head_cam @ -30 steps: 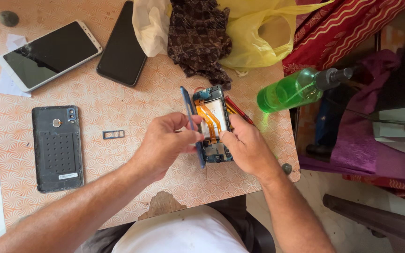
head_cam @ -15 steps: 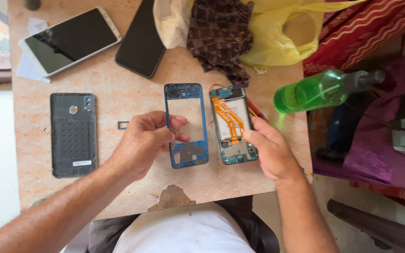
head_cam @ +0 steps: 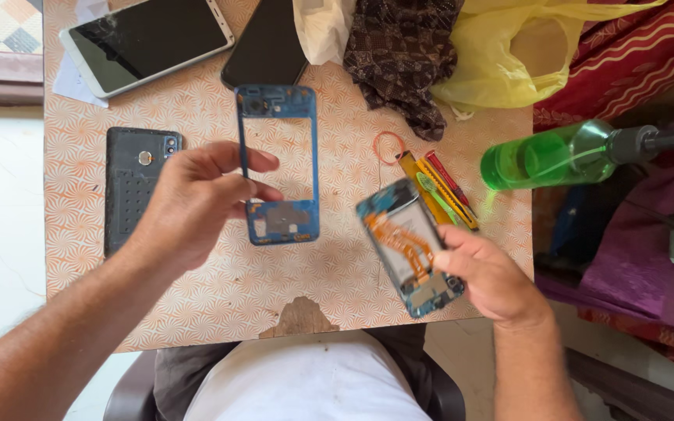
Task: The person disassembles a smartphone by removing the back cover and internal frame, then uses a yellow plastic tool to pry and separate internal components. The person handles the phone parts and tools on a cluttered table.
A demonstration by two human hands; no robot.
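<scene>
Seen from above, a person seated at a small patterned table (head_cam: 337, 281) works on a dismantled smartphone. At the far left, a white-edged phone (head_cam: 146, 40) lies screen up near the top corner, with a dark phone lying face down (head_cam: 130, 187) below it. The left hand (head_cam: 189, 203) pinches the left rail of a blue phone mid-frame (head_cam: 281, 168), thumb and fingers closed on it, holding the empty frame just above the tabletop. Behind it lies a black phone (head_cam: 268, 47), beside a white cloth (head_cam: 323, 27) and a dark patterned cloth (head_cam: 403, 58). Toward the middle right, an orange rubber band (head_cam: 389, 146) and a few small tools (head_cam: 438, 187) rest on the table, touching one another. The right hand (head_cam: 493, 277) grips the opened phone body (head_cam: 407, 245) at its lower end, fingers wrapped shut, orange ribbon cable facing up. A yellow plastic bag (head_cam: 501, 62) and a green spray bottle (head_cam: 563, 156) sit at the right edge.
</scene>
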